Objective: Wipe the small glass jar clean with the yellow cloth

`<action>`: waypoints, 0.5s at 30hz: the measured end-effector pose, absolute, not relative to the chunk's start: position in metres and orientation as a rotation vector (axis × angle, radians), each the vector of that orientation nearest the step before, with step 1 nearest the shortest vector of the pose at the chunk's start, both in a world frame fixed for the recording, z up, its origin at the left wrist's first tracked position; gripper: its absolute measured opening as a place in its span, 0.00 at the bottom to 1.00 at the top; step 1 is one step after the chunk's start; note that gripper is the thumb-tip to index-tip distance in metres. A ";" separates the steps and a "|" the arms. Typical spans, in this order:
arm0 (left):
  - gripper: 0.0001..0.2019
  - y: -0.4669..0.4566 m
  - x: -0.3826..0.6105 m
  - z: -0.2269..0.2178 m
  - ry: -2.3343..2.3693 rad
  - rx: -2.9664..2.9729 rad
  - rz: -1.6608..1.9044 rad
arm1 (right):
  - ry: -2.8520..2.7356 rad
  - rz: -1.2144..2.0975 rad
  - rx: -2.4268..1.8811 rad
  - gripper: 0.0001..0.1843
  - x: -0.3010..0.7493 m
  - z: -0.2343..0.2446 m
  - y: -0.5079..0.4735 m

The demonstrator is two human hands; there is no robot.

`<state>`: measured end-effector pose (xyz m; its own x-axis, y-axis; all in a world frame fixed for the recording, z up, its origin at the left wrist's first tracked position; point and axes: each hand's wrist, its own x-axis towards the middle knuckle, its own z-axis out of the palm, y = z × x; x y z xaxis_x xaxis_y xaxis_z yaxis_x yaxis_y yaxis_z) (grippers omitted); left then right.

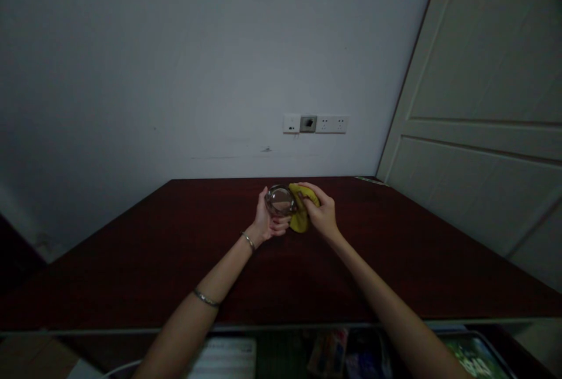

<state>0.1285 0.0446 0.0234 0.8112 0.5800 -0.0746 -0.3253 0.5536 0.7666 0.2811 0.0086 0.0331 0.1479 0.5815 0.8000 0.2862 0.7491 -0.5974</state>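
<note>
Above the dark red table, my left hand [267,221] grips a small round glass dish [280,200], shaped like an ashtray, with its round face tilted toward me. The fingers curl under and around its lower left side. My right hand [322,210] is closed on a yellow cloth [300,219], pinched between thumb and fingers. The cloth touches the dish's right rim, and part of it hangs below. Parts of the right fingers are hidden by the cloth.
The dark red tabletop [132,262] reaches back to a pale wall with a row of sockets [316,124]. A white panelled door [483,103] stands at the right. Below the front edge lie a white box-like item [223,358], packets [329,352] and a green-printed tray [476,355].
</note>
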 end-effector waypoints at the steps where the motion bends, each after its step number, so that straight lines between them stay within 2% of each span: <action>1: 0.40 0.046 0.128 0.022 0.334 0.816 0.548 | -1.429 0.246 -0.759 0.16 0.280 0.030 0.008; 15: 0.34 0.049 0.129 0.012 0.275 0.616 0.656 | -1.529 0.009 -0.711 0.19 0.265 0.013 0.003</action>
